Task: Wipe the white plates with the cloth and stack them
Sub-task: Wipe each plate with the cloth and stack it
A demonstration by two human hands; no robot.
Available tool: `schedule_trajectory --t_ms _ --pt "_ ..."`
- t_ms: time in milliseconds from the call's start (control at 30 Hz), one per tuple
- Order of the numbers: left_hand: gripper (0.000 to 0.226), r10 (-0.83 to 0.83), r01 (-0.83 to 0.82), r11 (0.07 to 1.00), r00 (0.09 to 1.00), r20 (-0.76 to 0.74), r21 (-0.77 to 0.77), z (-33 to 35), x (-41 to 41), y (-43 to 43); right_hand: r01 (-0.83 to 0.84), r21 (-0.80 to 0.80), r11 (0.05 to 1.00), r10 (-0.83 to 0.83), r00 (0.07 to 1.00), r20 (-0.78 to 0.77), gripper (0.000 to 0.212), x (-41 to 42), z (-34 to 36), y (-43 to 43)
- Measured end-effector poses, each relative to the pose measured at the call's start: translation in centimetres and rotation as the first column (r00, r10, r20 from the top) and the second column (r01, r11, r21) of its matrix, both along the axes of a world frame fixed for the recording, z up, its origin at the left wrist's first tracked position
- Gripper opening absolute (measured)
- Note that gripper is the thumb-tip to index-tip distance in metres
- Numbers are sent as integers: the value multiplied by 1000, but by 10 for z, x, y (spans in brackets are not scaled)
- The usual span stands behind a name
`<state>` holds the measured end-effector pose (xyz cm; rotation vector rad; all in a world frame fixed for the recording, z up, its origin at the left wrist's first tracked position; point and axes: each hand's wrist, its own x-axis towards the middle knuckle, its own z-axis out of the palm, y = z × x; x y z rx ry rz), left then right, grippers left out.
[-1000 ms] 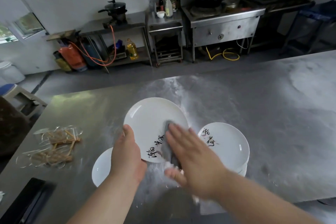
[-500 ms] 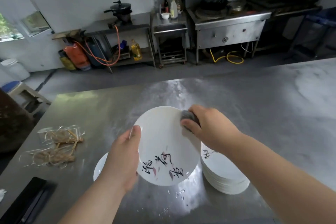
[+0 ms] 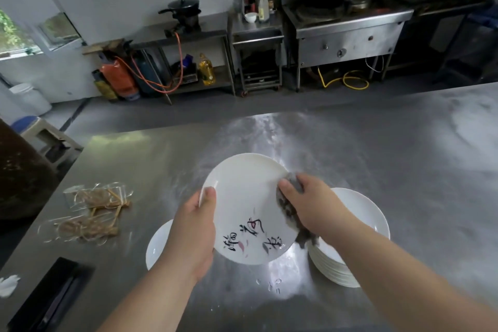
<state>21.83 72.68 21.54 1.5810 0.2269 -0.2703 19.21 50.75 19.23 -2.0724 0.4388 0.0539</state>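
left hand (image 3: pixel 194 232) grips printed white plate (image 3: pixel 242 197) by its rim, tilted above tabletop (image 3: pixel 377 156) | right hand (image 3: pixel 307 205) pinches grey cloth (image 3: pixel 287 209) on plate's right edge, over plate stack (image 3: pixel 358 210) | risk: rim may slip from one-hand grip under wiping pressure; plate drops, chips stack

My right hand (image 3: pixel 310 202) has left the plate's (image 3: pixel 242 197) face, where it pressed the cloth (image 3: pixel 287 209) flat. It went up to the far rim and now sits lower on the right edge, fingers curled round the cloth. The lettering (image 3: pixel 252 237) is uncovered.
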Motion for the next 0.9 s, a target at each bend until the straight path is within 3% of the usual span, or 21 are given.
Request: schedule_trajectory --t_ms 133,233,267,333,367,400,467,533,633,700,767,800,867,900 --pt "36 6 -6 1000 998 65 -5 2 -3 -8 -134 -21 991 135 967 218 31 27 41 -14" --pt "38 184 -172 979 976 115 -105 10 2 -13 63 -41 997 -52 972 227 32 18 33 6" --pt "35 208 -193 974 969 132 -118 11 2 -14 140 51 989 -147 974 171 31 9 22 18" --pt "27 191 -177 979 970 153 -102 8 -4 -16 234 392 890 -257 966 6 27 -9 10 36" --pt "26 178 -166 982 974 143 -92 3 -7 -17 259 459 850 -276 961 -32 26 -11 6 36" --pt "25 160 -150 985 979 123 -82 -3 -12 -17 250 414 875 -273 962 -4 26 -8 6 30" --pt "26 102 -96 993 991 82 -65 -12 -21 -17 160 135 978 -179 974 141 27 7 14 7" --pt "27 91 -89 995 993 80 -35 -14 -28 -18 59 -68 996 -41 971 234 29 19 33 -8" --pt "29 202 -200 979 973 114 -36 -8 -27 -18 46 35 998 -54 964 261 28 9 31 3" --pt "28 276 -270 961 954 119 -59 -7 -24 -18 117 292 949 -160 979 126 24 -16 15 28" --pt "20 299 -293 953 950 87 -74 -7 -27 -21 130 505 853 -137 990 -22 20 -34 2 48" --pt "23 280 -276 959 957 78 -57 -10 -29 -22 148 487 861 -145 988 -44 19 -34 -3 48" --pt "42 201 -194 970 979 36 -143 -17 -27 -17 168 268 949 -185 982 40 20 -21 -1 30" --pt "41 161 -154 971 987 24 -183 -16 -23 -11 134 160 978 -154 981 116 22 -13 6 17"
